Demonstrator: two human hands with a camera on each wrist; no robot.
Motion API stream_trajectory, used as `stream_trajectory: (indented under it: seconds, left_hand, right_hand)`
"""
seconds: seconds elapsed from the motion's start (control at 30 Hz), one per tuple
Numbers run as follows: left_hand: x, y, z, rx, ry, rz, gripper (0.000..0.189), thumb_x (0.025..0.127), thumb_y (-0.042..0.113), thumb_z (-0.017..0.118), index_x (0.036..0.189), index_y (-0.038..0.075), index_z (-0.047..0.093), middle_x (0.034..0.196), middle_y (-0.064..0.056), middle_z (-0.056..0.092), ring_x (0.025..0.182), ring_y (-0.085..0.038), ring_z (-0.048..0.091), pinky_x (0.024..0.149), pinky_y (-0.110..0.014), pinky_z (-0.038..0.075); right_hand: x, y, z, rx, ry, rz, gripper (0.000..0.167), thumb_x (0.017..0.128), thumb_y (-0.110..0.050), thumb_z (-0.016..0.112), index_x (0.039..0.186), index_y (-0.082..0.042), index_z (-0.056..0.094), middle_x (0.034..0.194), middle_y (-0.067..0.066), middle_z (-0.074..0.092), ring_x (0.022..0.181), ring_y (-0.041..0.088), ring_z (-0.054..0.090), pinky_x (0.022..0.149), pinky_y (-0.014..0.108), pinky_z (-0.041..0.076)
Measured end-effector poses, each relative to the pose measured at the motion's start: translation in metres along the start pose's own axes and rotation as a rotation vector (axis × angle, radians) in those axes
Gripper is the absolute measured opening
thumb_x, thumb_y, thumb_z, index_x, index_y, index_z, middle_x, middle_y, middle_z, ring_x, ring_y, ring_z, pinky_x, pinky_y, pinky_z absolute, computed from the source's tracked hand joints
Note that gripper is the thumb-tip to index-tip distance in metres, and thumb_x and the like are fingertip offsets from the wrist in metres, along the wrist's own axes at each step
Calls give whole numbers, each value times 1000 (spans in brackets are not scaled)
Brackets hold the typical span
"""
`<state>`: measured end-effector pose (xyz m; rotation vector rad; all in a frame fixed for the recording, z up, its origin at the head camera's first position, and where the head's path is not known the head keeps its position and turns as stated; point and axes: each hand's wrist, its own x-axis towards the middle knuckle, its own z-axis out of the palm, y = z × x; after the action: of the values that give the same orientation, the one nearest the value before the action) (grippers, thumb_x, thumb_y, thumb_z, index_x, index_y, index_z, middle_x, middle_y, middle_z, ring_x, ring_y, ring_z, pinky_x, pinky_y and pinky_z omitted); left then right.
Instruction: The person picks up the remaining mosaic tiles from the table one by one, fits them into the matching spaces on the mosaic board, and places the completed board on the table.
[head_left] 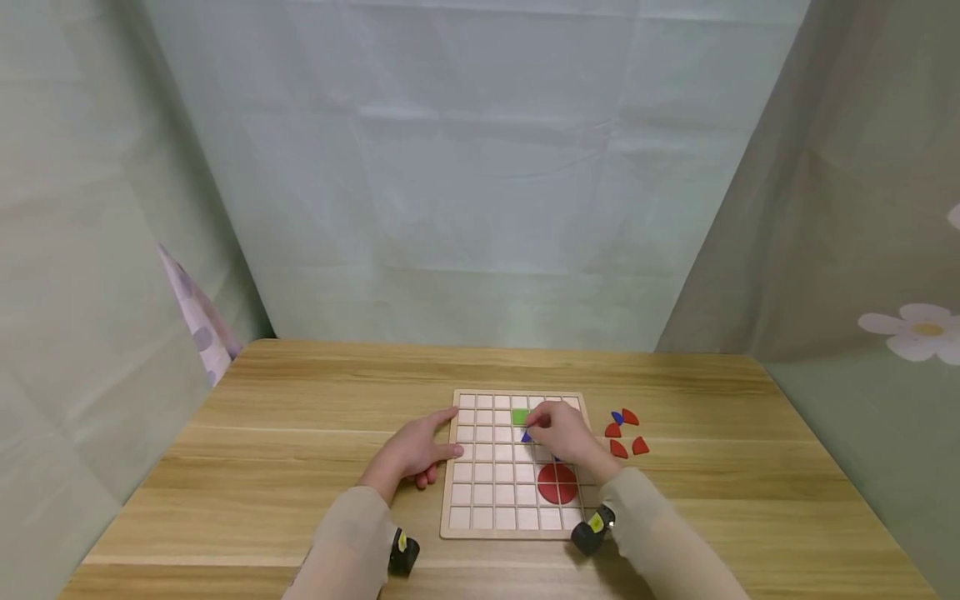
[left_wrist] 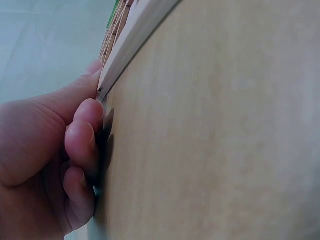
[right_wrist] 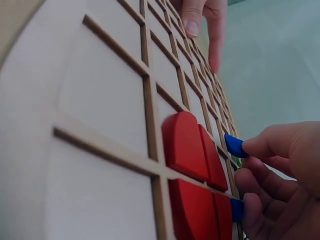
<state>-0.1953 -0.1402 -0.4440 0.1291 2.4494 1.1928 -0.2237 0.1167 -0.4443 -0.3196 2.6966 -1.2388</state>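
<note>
Your right hand [head_left: 564,431] pinches a blue piece [right_wrist: 233,145] over the board [head_left: 482,496]; your left hand [head_left: 412,448], thumb and forefinger spread, touches the board's left edge. Released crooked, the piece could catch on a divider [right_wrist: 150,107].

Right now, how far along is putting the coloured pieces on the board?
Already down: four red pieces making a circle on the board, a green square and, apparently, a half-hidden blue piece. In hand: the right hand pinches another blue piece; the left hand touches the board's edge. Probably left: the loose red and blue pieces beside the board.
</note>
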Motion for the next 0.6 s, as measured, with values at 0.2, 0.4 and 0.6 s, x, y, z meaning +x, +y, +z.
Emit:
stream_trajectory:
  seconds: [0.2,0.4,0.6]
  left_hand:
    - [0,1,0,3,4,-6,70,90,30,65,150,26,29,47,-4,51,37,-13,44,37,-25,44]
    - [-1,1,0,8,2,-8,70,90,30,65,150,26,29,47,-4,50,37,-13,44,38,-26,44]
    - [-1,0,0,10,1,-5,70,90,30,65,150,26,28,47,-4,50,37,-13,44,38,-27,44]
  right_hand:
    - [-1,-1,4,-28,-25,21,3,87,-8,65,87,-8,68,86,2,64,73,15,52,60,25,45]
    - [0,0,6,-77,-37,17,6,87,-12,65,83,-10,69,82,0,63,72,15,51,61,26,45]
    - [1,0,6,-91,-37,21,6,87,-13,65,84,-13,69,83,-1,63,73,14,52,62,25,46]
